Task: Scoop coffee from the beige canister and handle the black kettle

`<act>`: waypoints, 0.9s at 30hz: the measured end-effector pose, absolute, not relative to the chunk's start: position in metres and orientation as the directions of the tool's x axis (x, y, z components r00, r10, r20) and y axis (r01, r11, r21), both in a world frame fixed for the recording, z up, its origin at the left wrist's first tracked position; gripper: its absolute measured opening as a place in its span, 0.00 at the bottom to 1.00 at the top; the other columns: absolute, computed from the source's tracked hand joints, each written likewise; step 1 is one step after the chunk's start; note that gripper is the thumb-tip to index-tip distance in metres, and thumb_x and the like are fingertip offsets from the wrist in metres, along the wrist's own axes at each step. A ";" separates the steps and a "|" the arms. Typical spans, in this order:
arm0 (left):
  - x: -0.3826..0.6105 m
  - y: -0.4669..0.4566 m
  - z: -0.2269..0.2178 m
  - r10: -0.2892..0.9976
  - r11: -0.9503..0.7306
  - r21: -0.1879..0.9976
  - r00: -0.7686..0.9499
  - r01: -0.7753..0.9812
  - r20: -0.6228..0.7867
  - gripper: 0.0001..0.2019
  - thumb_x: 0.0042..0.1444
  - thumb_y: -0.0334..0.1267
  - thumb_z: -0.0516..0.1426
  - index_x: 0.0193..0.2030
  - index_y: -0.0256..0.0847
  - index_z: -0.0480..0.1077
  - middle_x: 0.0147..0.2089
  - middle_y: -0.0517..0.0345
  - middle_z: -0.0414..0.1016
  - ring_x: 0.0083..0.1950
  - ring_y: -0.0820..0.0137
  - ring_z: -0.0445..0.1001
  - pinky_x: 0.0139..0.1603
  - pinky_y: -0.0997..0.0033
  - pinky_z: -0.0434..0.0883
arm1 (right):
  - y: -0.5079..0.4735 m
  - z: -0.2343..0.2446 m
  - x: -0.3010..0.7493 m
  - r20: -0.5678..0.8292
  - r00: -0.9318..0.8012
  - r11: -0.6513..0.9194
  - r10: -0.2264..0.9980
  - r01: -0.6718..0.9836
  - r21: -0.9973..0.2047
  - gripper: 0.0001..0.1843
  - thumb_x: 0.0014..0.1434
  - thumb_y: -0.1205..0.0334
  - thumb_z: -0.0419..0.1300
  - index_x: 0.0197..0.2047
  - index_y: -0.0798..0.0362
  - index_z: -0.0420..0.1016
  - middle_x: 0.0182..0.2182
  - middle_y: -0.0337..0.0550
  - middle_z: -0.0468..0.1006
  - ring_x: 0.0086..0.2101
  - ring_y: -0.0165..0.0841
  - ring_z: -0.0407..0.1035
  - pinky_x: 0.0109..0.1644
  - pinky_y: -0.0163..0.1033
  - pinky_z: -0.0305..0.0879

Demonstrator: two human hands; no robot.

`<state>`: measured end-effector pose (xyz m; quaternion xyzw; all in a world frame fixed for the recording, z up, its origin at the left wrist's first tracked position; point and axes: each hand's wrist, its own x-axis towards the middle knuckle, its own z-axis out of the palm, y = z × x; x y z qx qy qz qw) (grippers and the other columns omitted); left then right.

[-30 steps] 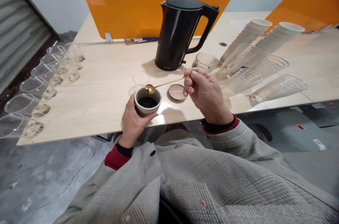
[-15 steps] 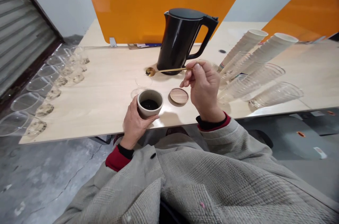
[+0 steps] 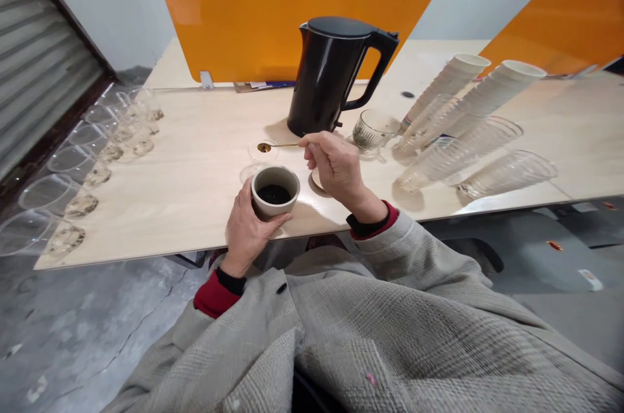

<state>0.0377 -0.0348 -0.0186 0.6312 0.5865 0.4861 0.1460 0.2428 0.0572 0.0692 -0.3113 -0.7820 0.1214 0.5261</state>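
My left hand (image 3: 247, 228) is wrapped round a pale ceramic cup (image 3: 275, 208) near the table's front edge; dark contents show inside it. Between the fingers of my right hand (image 3: 336, 166) is the handle of a gold spoon (image 3: 283, 145). Its bowl carries something small and dark, above a clear plastic cup (image 3: 249, 169) that stands behind the ceramic one. A round wooden lid (image 3: 318, 183) lies on the table, partly hidden under my right hand.
A black kettle (image 3: 324, 84) stands behind my hands, with a ribbed glass (image 3: 374, 129) to its right. Stacks of paper cups (image 3: 502, 88) and clear plastic cups (image 3: 507, 173) fill the right side. Several clear cups with bits inside (image 3: 80, 205) line the left edge. An orange divider (image 3: 234, 23) rises behind.
My right hand has moved left and nearer with the spoon, whose bowl is now over the clear cup. The ribbed glass has come into sight. My left hand stays on the ceramic cup.
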 end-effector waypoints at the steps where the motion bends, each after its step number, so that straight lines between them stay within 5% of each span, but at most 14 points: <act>1: 0.038 -0.035 -0.018 0.884 -0.266 0.753 -0.160 0.601 0.439 0.54 0.48 0.63 0.75 0.76 0.46 0.60 0.71 0.41 0.75 0.72 0.47 0.76 0.71 0.45 0.74 | 0.058 0.067 0.243 0.758 -0.243 0.782 0.606 0.356 -0.511 0.20 0.80 0.48 0.50 0.45 0.47 0.79 0.29 0.37 0.74 0.26 0.30 0.68 0.36 0.38 0.70; 10: 0.039 -0.036 -0.016 0.886 -0.255 0.764 -0.174 0.593 0.430 0.53 0.48 0.60 0.76 0.76 0.46 0.61 0.71 0.41 0.75 0.73 0.46 0.75 0.72 0.44 0.73 | 0.067 0.055 0.238 0.794 -0.284 0.818 0.537 0.405 -0.409 0.23 0.82 0.52 0.46 0.45 0.48 0.80 0.30 0.38 0.77 0.27 0.28 0.71 0.36 0.36 0.72; 18: 0.037 -0.036 -0.014 0.902 -0.252 0.780 -0.152 0.573 0.403 0.51 0.50 0.59 0.75 0.76 0.46 0.61 0.71 0.41 0.76 0.72 0.47 0.76 0.73 0.44 0.73 | 0.070 0.057 0.272 0.698 0.185 0.649 0.692 0.266 -0.713 0.24 0.76 0.37 0.56 0.47 0.48 0.80 0.29 0.34 0.78 0.24 0.26 0.74 0.29 0.33 0.74; 22: 0.036 -0.035 -0.015 0.899 -0.242 0.783 -0.169 0.573 0.403 0.51 0.50 0.58 0.76 0.76 0.47 0.61 0.70 0.42 0.77 0.70 0.47 0.77 0.71 0.44 0.74 | 0.078 0.058 0.316 0.693 0.429 0.587 0.579 0.371 -0.720 0.23 0.77 0.39 0.55 0.47 0.49 0.80 0.29 0.35 0.78 0.25 0.27 0.77 0.31 0.34 0.77; 27: 0.037 -0.034 -0.015 0.897 -0.242 0.780 -0.173 0.577 0.406 0.51 0.49 0.57 0.76 0.76 0.48 0.62 0.71 0.42 0.76 0.70 0.46 0.77 0.71 0.44 0.75 | 0.100 0.052 0.351 0.680 0.510 0.373 0.526 0.581 -0.724 0.24 0.79 0.46 0.49 0.47 0.53 0.80 0.31 0.39 0.82 0.28 0.31 0.82 0.36 0.37 0.78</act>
